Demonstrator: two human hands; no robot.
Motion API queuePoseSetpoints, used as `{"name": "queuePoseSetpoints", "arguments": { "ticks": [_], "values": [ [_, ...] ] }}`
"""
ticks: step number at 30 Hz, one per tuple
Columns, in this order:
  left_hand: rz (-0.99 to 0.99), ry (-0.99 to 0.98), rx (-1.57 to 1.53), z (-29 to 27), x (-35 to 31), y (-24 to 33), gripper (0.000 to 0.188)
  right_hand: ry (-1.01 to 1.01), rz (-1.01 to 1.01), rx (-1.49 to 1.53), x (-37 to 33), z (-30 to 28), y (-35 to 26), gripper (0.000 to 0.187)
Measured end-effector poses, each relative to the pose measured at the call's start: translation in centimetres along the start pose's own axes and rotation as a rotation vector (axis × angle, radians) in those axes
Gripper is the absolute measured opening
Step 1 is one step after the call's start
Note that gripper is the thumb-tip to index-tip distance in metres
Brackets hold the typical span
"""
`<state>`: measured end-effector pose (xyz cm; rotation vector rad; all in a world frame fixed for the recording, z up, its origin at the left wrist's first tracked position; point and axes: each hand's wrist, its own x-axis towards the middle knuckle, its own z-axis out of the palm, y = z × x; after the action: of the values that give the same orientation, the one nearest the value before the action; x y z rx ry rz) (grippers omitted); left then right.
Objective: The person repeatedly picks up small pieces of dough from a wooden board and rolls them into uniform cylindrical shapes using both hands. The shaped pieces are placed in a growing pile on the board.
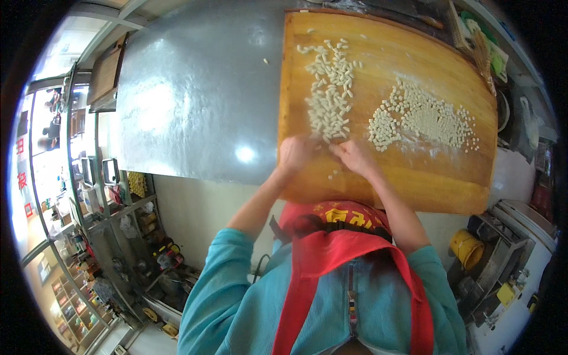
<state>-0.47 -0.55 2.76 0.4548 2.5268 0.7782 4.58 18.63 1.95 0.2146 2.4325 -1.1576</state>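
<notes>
The wooden board is bounded on the left by an edge seen just beside the left hand, past which the grey metal tabletop is spread. Its near edge is set below the hands, toward the red apron; room is left between. Just beyond the fingertips, the elongated pale pieces are strewn in a band running away; to the right of the right hand, the small pale pieces are spread, with a strip of wood left between both groups. Both hands are blurred, fingers curled narrowly near one another; whether anything is pinched cannot be told.
</notes>
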Motion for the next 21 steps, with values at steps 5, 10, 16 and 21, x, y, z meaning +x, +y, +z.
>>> {"name": "queuePoseSetpoints", "arguments": {
  "ticks": [5, 10, 16, 21],
  "values": [
    [0.396, 0.096, -0.167, 5.2, -5.4, -0.7, 0.017, 0.160, -0.349, -0.080, -3.2, 2.1, 1.7, 0.012],
    [0.366, 0.080, -0.116, 4.3, -5.9, 1.4, 0.018, 0.037, -0.365, -0.380, -3.9, 3.7, 2.8, 0.013],
    [0.435, 0.113, 0.027, 2.9, -5.9, -2.1, 0.017, 0.139, -0.173, -0.196, -3.7, 3.2, 3.6, 0.017],
    [0.118, 0.160, 0.163, 1.3, -4.8, -0.5, 0.019, 0.134, 0.040, -0.173, -3.0, 2.3, 3.3, 0.029]
  ]
}}
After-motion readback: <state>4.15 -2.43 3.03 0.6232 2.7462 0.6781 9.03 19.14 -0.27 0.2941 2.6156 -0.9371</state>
